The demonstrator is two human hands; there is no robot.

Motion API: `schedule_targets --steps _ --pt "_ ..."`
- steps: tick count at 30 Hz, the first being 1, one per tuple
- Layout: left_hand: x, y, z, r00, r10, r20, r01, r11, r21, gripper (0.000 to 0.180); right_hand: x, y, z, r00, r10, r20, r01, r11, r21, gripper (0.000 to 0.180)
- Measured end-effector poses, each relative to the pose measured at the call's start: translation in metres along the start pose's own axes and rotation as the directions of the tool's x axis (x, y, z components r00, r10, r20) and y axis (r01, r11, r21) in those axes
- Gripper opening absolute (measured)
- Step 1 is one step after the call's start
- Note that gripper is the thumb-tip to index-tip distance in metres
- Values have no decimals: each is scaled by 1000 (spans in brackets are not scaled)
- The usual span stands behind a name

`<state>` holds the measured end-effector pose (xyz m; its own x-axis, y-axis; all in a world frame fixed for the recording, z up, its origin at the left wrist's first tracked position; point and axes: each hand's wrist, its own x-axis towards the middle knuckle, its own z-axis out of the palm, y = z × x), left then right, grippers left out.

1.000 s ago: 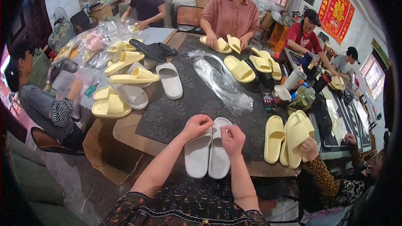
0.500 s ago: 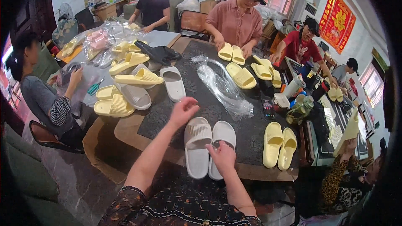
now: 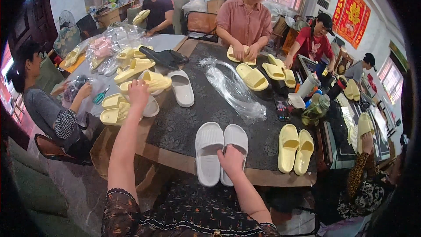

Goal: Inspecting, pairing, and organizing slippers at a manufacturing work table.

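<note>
A pair of light grey slide sandals, the left one (image 3: 208, 156) and the right one (image 3: 237, 136), lies side by side in front of me at the table's near edge. My right hand (image 3: 231, 160) is closed on the right grey slide at its strap. At the pile on the left, my left hand (image 3: 138, 91) has its fingers bent over the heel end of a yellow slide sandal (image 3: 157, 81). Partly covered by that hand and arm is another grey slide (image 3: 151, 106) below. More yellow slides (image 3: 115, 115) lie beside my left forearm, and a single grey slide (image 3: 181, 88) lies right of the pile.
Clear plastic bags (image 3: 234, 90) lie mid-table. A yellow pair (image 3: 288, 148) stands at the right, near bottles (image 3: 316, 109) and a remote control (image 3: 281, 110). Teal scissors (image 3: 101, 95) lie at the left. Several people work around the table, handling slides and bags.
My left hand has moved left and away from above the grey pair to the yellow slide on the pile. My right hand stays at the right grey slide, its fingers closer around the strap.
</note>
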<state>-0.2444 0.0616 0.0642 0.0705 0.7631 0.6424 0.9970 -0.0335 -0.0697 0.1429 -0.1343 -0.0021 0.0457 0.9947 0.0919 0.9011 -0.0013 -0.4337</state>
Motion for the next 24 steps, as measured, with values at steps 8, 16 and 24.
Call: schedule_targets --steps 8,16,24 --pt "-50 91 -76 961 -49 -271 -84 884 -459 27 -11 16 -18 987 29 -155 -14 995 94 35" --pt "-149 180 -114 964 254 82 -103 638 -763 33 -29 81 -105 878 222 -425 -225 973 44 30" --pt "-183 231 -116 754 588 293 -33 479 -877 38 2 199 -180 756 287 -588 -467 866 -178 31"
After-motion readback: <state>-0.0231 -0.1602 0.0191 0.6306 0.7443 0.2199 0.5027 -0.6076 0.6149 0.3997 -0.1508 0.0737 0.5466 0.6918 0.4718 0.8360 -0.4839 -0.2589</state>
